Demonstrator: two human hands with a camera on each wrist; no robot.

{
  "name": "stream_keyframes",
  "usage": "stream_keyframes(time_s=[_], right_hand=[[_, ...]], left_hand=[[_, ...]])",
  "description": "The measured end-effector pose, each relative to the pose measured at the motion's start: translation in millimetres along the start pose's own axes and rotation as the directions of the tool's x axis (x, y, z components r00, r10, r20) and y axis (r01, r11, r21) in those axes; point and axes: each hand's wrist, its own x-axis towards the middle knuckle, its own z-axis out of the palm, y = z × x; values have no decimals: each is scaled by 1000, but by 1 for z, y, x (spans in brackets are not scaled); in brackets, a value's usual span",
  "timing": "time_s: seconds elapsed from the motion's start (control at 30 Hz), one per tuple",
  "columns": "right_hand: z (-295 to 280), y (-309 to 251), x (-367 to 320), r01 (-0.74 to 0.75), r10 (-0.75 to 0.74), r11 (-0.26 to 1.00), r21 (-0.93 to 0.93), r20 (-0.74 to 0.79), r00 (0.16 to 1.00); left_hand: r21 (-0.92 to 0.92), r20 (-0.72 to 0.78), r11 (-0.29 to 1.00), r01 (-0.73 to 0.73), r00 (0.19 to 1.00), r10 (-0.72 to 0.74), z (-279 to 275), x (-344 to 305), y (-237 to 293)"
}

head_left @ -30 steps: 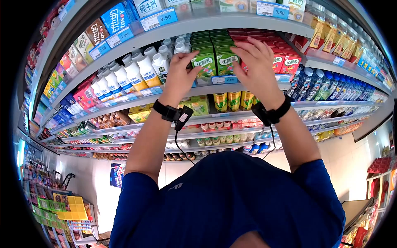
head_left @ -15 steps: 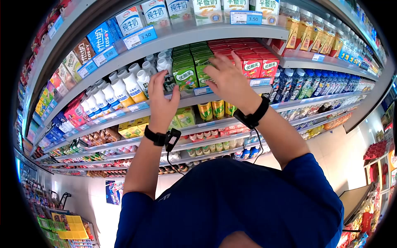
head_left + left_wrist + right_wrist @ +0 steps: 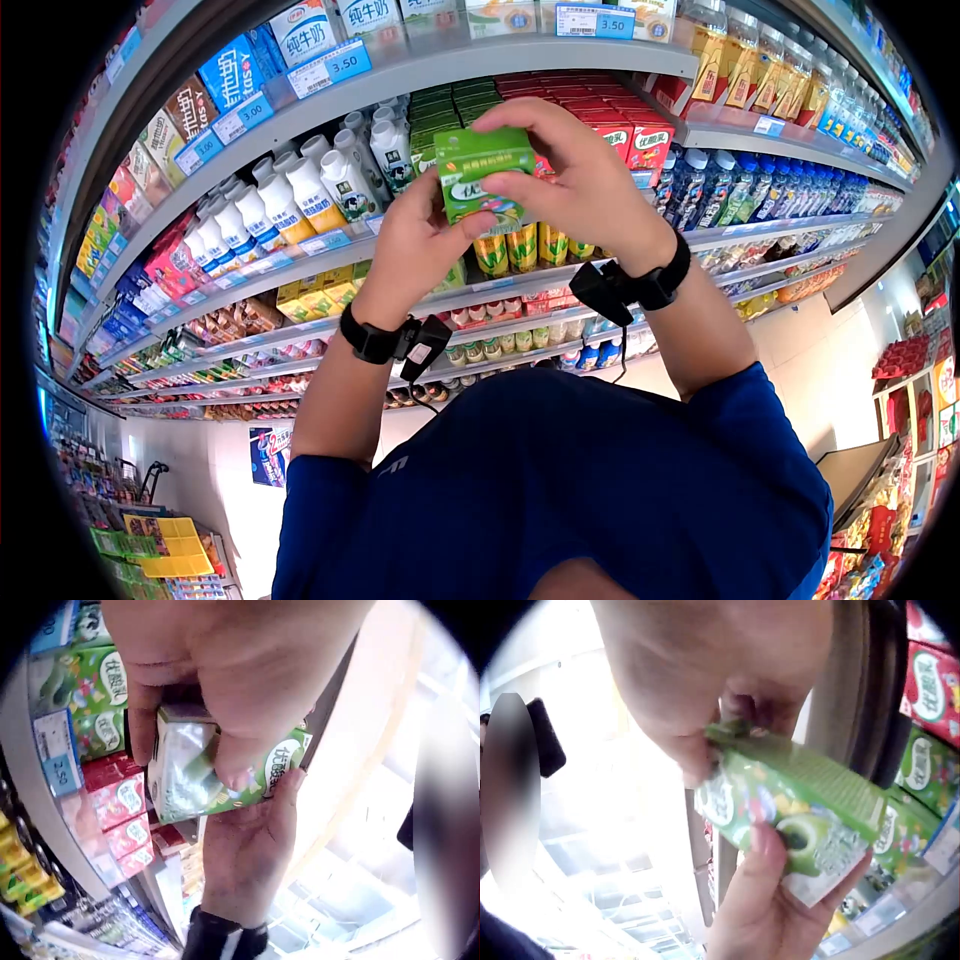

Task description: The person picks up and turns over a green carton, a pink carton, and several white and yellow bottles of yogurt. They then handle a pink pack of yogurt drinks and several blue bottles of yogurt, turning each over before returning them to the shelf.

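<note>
Both hands hold a green drink carton (image 3: 482,165) in front of the shelf. My right hand (image 3: 585,185) grips its right side and top, the thumb across the printed front. On the lower left, my left hand (image 3: 415,235) has its thumb at the carton's bottom edge. The left wrist view shows the left thumb pressed along the carton (image 3: 184,776), with the right hand (image 3: 247,859) underneath. In the right wrist view the left hand (image 3: 761,907) supports one end of the carton (image 3: 802,817), thumb on its face. Behind it stand rows of green cartons (image 3: 435,115).
Red cartons (image 3: 650,140) stand right of the green ones, and white bottles (image 3: 290,210) left. A shelf (image 3: 480,60) with milk packs and price tags overhangs above. Yellow cans (image 3: 522,248) sit on the level below. Dark bottles (image 3: 715,190) line the right.
Earlier both hands were at the green cartons on the shelf, with the left then drawn back empty. Now a green carton is out in front of the shelf, held between both hands.
</note>
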Motion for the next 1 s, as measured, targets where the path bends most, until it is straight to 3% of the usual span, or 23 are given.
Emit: stream_keyframes(time_s=[0.03,0.07,0.13,0.17,0.2,0.27,0.33,0.4,0.43,0.47,0.5,0.53,0.6,0.7,0.77,0.8,0.87,0.9,0.93,1.0], right_hand=[[0,7,-4,-36,33,958,285,15,999],[-3,13,-6,-33,29,956,291,18,999],[-7,26,-9,-183,152,825,535,102,983],[-3,35,-13,-212,162,827,521,142,977],[4,36,-16,-207,157,824,528,139,978],[17,31,-23,-333,298,800,500,152,942],[26,29,-23,-377,347,770,515,157,925],[37,31,-24,-355,339,888,291,105,935],[39,13,-20,-515,498,795,319,140,856],[44,7,-21,-518,501,793,322,140,854],[48,4,-21,-416,415,905,84,30,909],[52,2,-20,-303,298,937,-174,-50,953],[58,3,-18,-305,292,941,-148,-103,951],[56,1,-14,-373,368,921,-112,-59,928],[53,12,-12,-254,249,957,141,52,967],[51,14,-11,-251,245,957,143,54,968],[44,17,-10,-90,90,994,-60,-11,996],[37,10,-6,-25,23,973,-229,-10,1000],[33,13,-2,66,-85,964,-259,-62,995],[19,11,5,196,-230,896,-399,-39,972]], left_hand=[[-9,24,1000,-29,999,29,-1,-2,-6],[-4,18,1000,-27,999,27,-3,-5,-13],[-369,132,919,136,987,-92,-10,-10,-27],[-361,129,922,138,987,-98,-14,-13,-33],[-507,273,823,255,954,-127,-18,-13,-40],[-683,544,531,502,834,-87,-24,-12,-54],[-671,547,571,473,836,-48,-21,-13,-66],[-700,564,487,522,823,-71,-21,-18,-74],[-723,528,472,505,844,-95,-22,-21,-76],[-722,529,469,508,843,-99,-25,-23,-77],[-739,490,444,506,857,-160,-27,-24,-77],[-757,450,420,500,866,-220,-28,-24,-76],[-774,403,411,482,875,-267,-24,-27,-73],[-777,378,414,474,877,-296,-29,-28,-76],[-735,369,549,399,914,-170,-40,-29,-88],[-735,365,551,396,915,-170,-44,-26,-84],[-571,207,777,265,962,-176,-49,-19,-59],[-505,135,835,219,975,-174,-45,-13,-44],[-507,132,834,220,975,-177,-42,-6,-37],[-184,-22,983,26,999,-31,-37,10,-28]])
